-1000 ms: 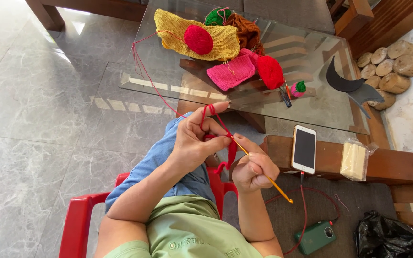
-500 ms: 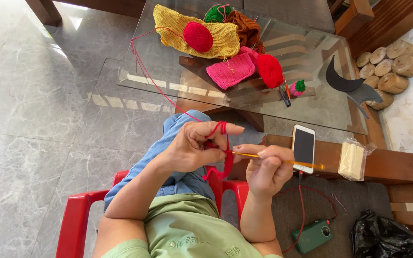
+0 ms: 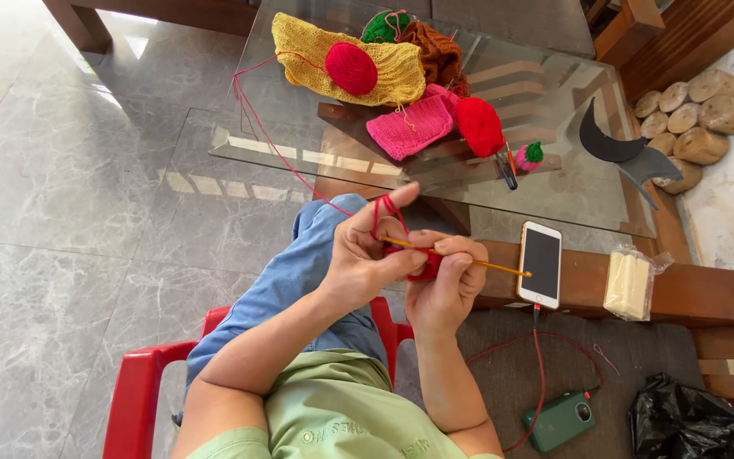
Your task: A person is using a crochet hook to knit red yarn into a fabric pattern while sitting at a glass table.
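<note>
The person sits on a red plastic chair (image 3: 142, 382), both hands raised over the lap, in front of the near edge of the glass bench (image 3: 554, 183). The left hand (image 3: 358, 255) has its fingers closed on a small red crochet piece (image 3: 425, 265), with red yarn (image 3: 273, 144) looped over the raised forefinger and trailing up to the bench's left edge. The right hand (image 3: 448, 285) has its fingers clamped together on a yellow crochet hook (image 3: 477, 263), whose tip meets the red piece. A white phone (image 3: 541, 263) lies on the wooden ledge just right of the hands. Yellow, pink and red knitted pieces lie at the bench's far side.
</note>
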